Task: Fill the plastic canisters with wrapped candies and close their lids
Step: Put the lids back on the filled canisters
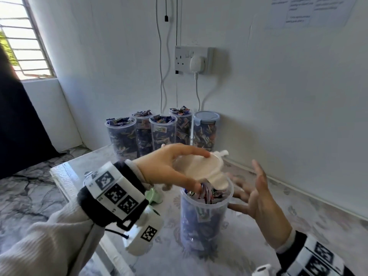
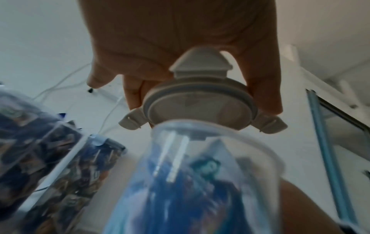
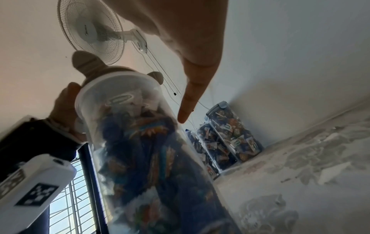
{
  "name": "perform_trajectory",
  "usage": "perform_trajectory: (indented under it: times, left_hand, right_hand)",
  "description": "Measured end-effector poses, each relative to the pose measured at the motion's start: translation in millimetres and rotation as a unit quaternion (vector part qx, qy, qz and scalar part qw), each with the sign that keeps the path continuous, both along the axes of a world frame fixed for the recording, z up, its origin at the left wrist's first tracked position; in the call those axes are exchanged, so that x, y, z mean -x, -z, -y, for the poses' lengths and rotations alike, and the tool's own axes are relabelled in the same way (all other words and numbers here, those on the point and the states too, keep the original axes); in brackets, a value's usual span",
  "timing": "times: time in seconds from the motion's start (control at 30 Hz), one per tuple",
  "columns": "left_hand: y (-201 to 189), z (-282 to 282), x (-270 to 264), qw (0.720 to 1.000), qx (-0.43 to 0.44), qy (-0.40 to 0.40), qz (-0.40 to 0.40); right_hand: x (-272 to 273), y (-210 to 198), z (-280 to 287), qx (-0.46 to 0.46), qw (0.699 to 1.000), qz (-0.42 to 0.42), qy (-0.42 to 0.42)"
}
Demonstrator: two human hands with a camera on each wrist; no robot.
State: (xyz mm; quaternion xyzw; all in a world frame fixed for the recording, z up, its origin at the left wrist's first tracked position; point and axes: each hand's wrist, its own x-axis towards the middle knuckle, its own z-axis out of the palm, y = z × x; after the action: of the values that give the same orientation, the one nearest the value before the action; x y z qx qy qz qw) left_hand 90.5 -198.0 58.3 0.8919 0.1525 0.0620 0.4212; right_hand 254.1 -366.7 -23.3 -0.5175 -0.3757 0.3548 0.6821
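Note:
A clear plastic canister (image 1: 203, 218) full of wrapped candies (image 1: 207, 193) stands on the table in front of me. My left hand (image 1: 169, 166) grips a white lid (image 1: 199, 166) with flip tabs, tilted over the canister's open mouth; its far edge dips inside the rim. From below, the lid (image 2: 200, 102) sits in my fingers above the canister (image 2: 200, 182). My right hand (image 1: 258, 196) hovers just right of the canister, fingers spread and straight, holding nothing. The right wrist view shows the canister (image 3: 140, 150) beside an extended finger (image 3: 192, 95).
Against the back wall stand several candy-filled canisters (image 1: 143, 132) without lids and one (image 1: 206, 130) with a blue-grey lid. A green lid (image 1: 153, 196) lies on the table behind my left wrist. A wall socket (image 1: 191, 60) with hanging cables is above. The table's left edge (image 1: 59, 180) is near.

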Motion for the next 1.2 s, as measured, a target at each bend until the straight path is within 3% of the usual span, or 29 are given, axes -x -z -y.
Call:
perform_trajectory:
  times: [0.1,0.13,0.33,0.43,0.57,0.63,0.7,0.93,1.2]
  left_hand:
    - [6.7,16.3,-4.1,0.98,-0.196,-0.015,-0.037]
    - [9.4,19.2,-4.4,0.974,-0.221,-0.015,-0.035]
    - [41.9,23.8,10.1,0.987,-0.117,-0.063,0.091]
    - [63.9,35.3,18.1,0.978,-0.019,-0.115,0.173]
    - [92.8,53.1,17.1,0.948,0.124,-0.161,0.247]
    - [105.1,61.1,12.7,0.925,0.178,-0.18,0.283]
    - [111.2,67.5,9.2,0.91,0.206,-0.19,0.305]
    - [112.8,68.1,7.3,0.896,0.209,-0.209,0.331]
    - [111.8,68.2,7.1,0.896,0.192,-0.225,0.33]
  right_hand:
    - [-6.3,-6.5,-1.6,-0.02,0.997,0.061,0.046]
    - [-8.7,-9.4,-2.1,-0.021,0.994,0.093,0.053]
    - [-9.7,-39.4,-5.1,0.002,0.955,0.296,-0.016]
    - [-8.9,-56.9,-10.4,0.051,0.901,0.427,-0.058]
    - [-5.6,-79.4,-25.7,0.149,0.765,0.601,-0.176]
    - [-3.3,-83.8,-35.5,0.165,0.734,0.626,-0.206]
    - [-1.0,-85.3,-42.4,0.175,0.736,0.619,-0.209]
    - [1.8,-89.3,-38.6,0.177,0.735,0.618,-0.217]
    - [11.2,-100.7,-36.8,0.231,0.653,0.7,-0.172]
